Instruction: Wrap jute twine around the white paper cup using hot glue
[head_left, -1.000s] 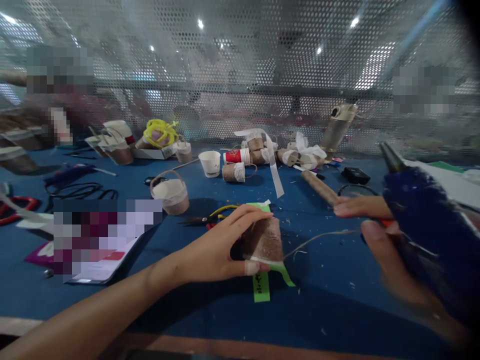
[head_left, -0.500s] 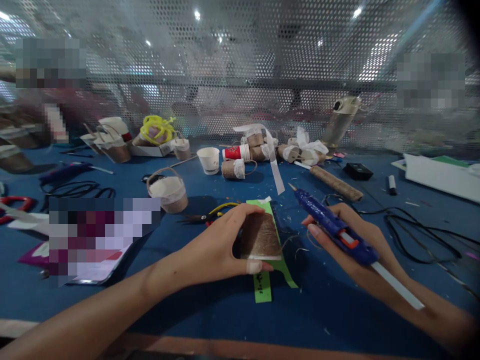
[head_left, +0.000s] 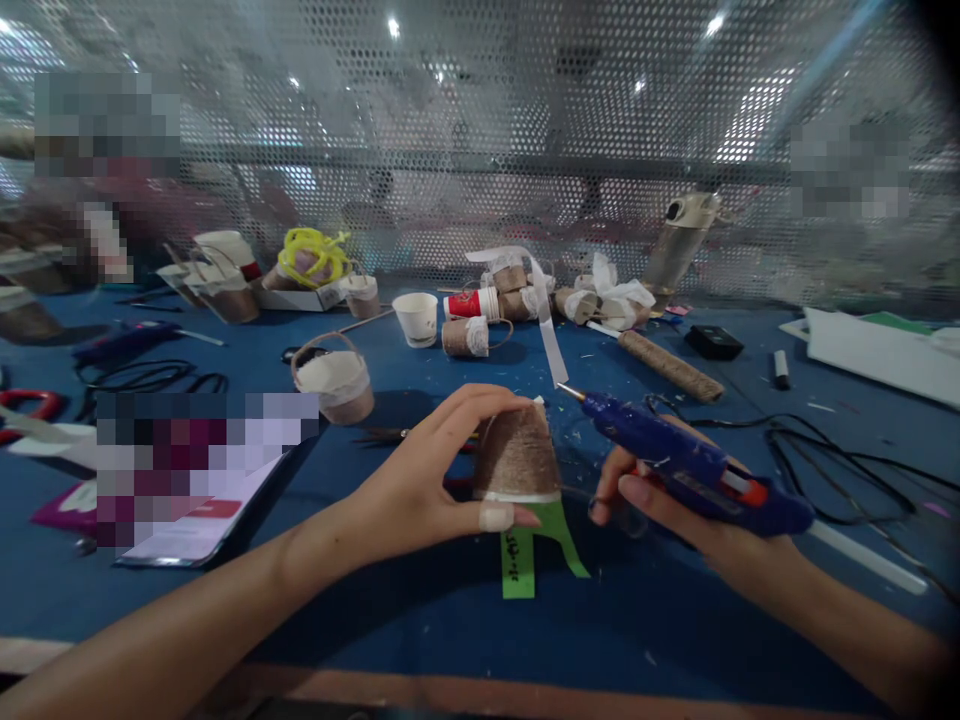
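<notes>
My left hand (head_left: 442, 470) grips a paper cup wrapped in brown twine (head_left: 517, 455), upside down, with fingers over its top and the bandaged thumb at its white rim. Under and in front of the cup lie green paper strips (head_left: 519, 570), one with handwriting. My right hand (head_left: 697, 510) is closed around a blue hot glue gun (head_left: 690, 465), its nozzle pointing up and left, just right of the cup's top and apart from it. A white glue stick (head_left: 870, 555) sticks out of the gun's back. Scissors (head_left: 382, 436) lie partly hidden behind my left hand.
A twine basket with white lining (head_left: 337, 385) stands left. Behind are a white paper cup (head_left: 416, 318), red cups (head_left: 472, 303), a white ribbon (head_left: 551, 345) and a twine roll (head_left: 671, 366). Black cable (head_left: 810, 450) coils at right. A perforated metal screen (head_left: 480, 150) borders the table's back.
The glue gun has turned flatter, and its nozzle has moved left and slightly down, closer to the cup. My left hand has raised and tilted the cup slightly.
</notes>
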